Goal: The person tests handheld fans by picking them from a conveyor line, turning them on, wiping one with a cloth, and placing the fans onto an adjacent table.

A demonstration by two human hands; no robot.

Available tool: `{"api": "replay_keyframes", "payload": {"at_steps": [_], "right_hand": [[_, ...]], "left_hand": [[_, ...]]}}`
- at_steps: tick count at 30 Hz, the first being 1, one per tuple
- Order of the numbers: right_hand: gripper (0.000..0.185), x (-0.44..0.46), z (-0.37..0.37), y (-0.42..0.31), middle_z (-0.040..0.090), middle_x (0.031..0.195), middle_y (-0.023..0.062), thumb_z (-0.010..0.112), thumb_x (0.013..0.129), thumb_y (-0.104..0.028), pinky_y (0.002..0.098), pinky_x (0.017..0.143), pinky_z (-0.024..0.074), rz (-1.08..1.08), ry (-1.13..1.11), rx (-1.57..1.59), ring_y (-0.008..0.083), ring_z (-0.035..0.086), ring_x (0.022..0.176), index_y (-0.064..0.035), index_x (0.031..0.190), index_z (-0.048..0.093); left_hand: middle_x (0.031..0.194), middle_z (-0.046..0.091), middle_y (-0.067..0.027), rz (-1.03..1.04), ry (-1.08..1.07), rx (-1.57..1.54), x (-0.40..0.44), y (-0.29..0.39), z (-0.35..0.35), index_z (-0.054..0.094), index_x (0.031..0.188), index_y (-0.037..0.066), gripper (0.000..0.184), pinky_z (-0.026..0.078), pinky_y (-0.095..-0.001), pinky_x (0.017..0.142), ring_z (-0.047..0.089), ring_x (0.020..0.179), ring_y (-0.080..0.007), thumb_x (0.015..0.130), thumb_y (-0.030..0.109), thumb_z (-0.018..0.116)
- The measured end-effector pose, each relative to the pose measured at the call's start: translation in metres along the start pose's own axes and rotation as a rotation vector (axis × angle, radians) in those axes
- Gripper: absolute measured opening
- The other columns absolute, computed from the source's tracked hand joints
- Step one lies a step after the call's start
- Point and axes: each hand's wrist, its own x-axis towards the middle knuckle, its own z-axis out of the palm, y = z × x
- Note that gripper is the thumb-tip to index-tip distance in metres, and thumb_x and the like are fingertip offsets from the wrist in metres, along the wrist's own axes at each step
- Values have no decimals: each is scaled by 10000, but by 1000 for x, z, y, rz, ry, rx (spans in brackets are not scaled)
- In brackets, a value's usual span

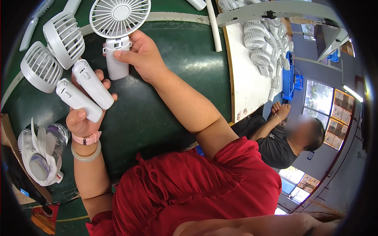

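Note:
Two white handheld fans, one beside the other, lie together in my left hand, their round caged heads toward the upper left. My left fingers wrap round the two handles from beneath. To the right, my right hand grips a third white fan by its handle, with the thumb on its front near a small dark display. Its round head faces up, and its lower end is near the green tabletop.
More fans lie at the upper left. A clear container with white items stands at the left edge. Many fans cover part of a white table, near a blue crate. A person in black sits beyond it.

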Motion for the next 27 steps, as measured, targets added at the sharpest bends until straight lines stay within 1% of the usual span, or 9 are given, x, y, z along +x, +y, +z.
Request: {"api": "replay_keyframes", "payload": {"at_steps": [8,14,17,18,20,22,23,24,27], "right_hand": [[347,0,0,-3,615,975,117,580,763,28,311,810,479,-4,14,-13,186,604,894,6,1096,484],[332,2,-2,1,617,972,128,573,745,38,310,801,483,-7,63,-68,203,613,874,11,1068,500],[345,0,-6,3,618,950,111,574,742,34,324,797,482,17,70,-70,205,610,853,10,1077,498],[346,-2,-6,2,606,984,97,571,750,28,335,833,464,-3,94,-111,200,591,900,2,1087,493],[406,-2,2,4,567,1038,68,566,763,32,319,840,441,8,120,-24,172,552,933,-20,1150,452],[434,-4,0,9,497,1184,132,556,807,-27,414,974,349,-1,22,-1,255,480,1104,-8,1208,390],[472,-5,12,5,447,1244,149,557,808,-41,434,1003,313,4,-75,45,278,434,1154,-4,1237,364],[519,-7,13,7,418,1272,152,560,800,-34,438,1009,309,5,-134,26,288,420,1167,-1,1265,333],[521,-11,6,5,426,1261,160,550,810,-34,422,982,343,38,-197,-37,283,446,1142,3,1276,320]], "left_hand": [[1226,358,-137,20,32,20,-2,-1,-4,280,1320,151,820,416,-442,854,402,1083,-279,608,185,687],[1303,342,-193,76,84,113,-4,-3,-7,214,1359,144,824,370,-530,943,411,1178,-334,662,131,655],[1264,418,-191,127,155,177,-2,-9,3,277,1310,16,721,343,-569,955,407,1186,-342,667,68,600],[1135,531,-134,182,125,161,2,-11,6,392,1231,-7,587,431,-422,904,540,1045,-282,667,-11,555],[980,588,-68,149,166,359,5,-10,2,503,1121,11,481,463,-286,726,572,837,-151,650,28,601],[939,583,-34,264,83,406,8,-4,12,527,1080,29,486,465,-268,690,548,827,-120,607,6,633],[968,577,-31,244,88,403,4,6,25,497,1118,19,574,457,-280,758,536,878,-130,568,-22,658],[1039,563,-46,543,32,669,14,-7,7,461,1160,21,652,435,-296,836,522,944,-148,547,-25,679],[1103,524,-51,478,24,613,21,-22,1,414,1208,40,738,416,-301,869,481,1002,-142,524,-28,683]]}}
